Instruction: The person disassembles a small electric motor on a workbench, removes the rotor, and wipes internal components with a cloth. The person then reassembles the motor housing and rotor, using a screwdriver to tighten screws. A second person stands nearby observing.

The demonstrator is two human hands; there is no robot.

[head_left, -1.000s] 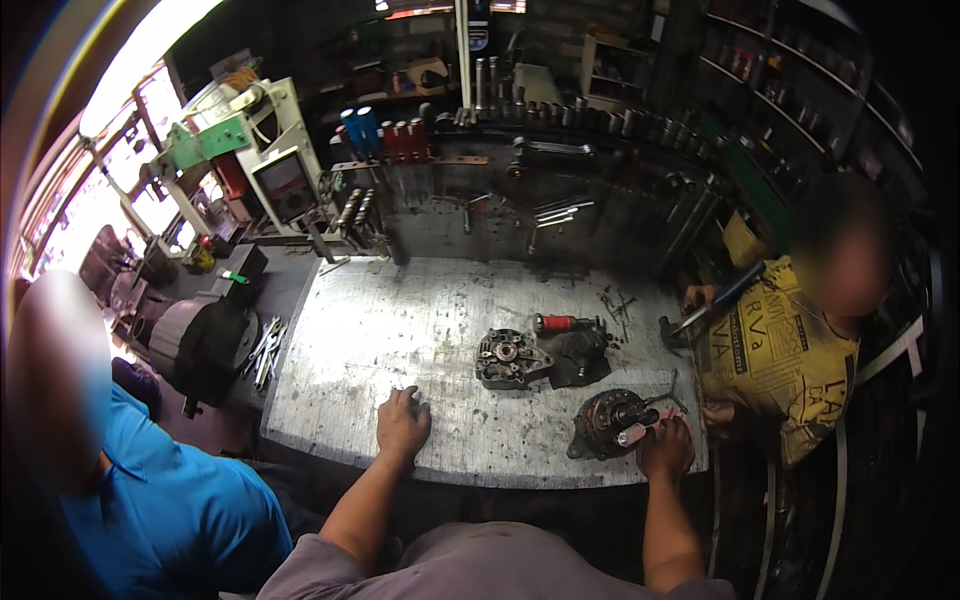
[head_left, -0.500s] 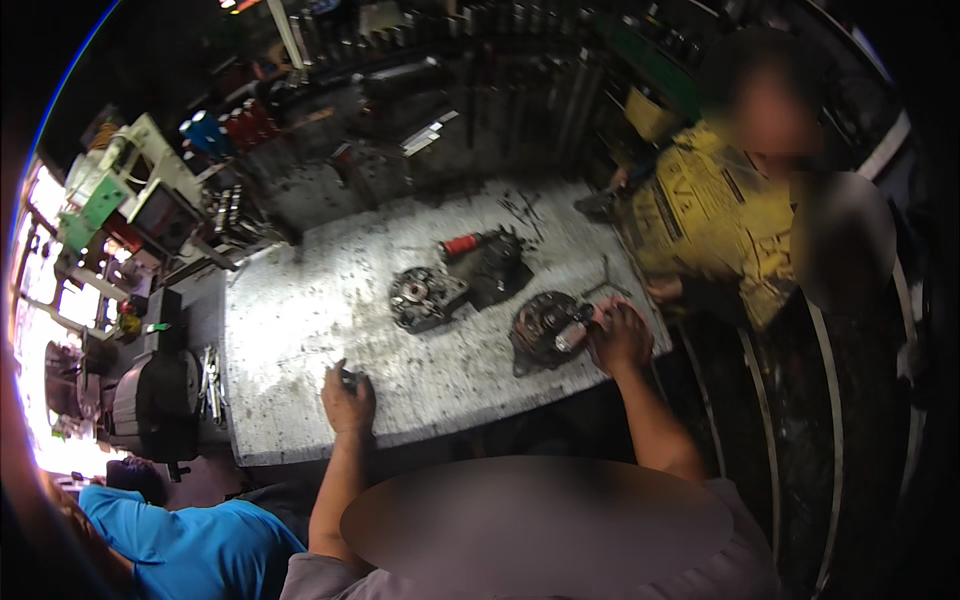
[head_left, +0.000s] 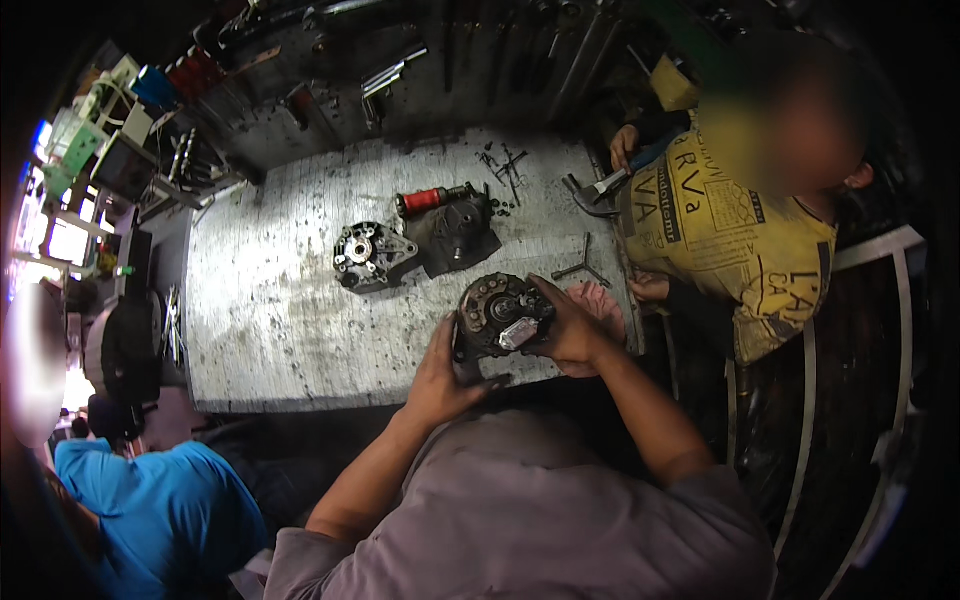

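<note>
Both arms reach in from the near edge and bend toward each other. The left hand (head_left: 438,378) points up and away, with its fingers along one side and its thumb stretched out near the bottom. The right hand (head_left: 570,325) comes in from the other side, with its fingers curled around the edge. The two hands grip a round metal part (head_left: 488,306) between them. It is dark and dirty, with a shiny silver piece (head_left: 519,333) on its front, close to the right hand. I cannot tell if the round part touches the surface (head_left: 290,345) or is a bit above it.

Just beside the right hand lies a pink cloth (head_left: 606,308). Past that hand is a tool with three arms (head_left: 577,266). Farther away, ahead of the left hand, sits a silver metal part with holes (head_left: 358,250). Next to it are a dark lump of metal (head_left: 462,238) and a red tool (head_left: 422,202).
</note>
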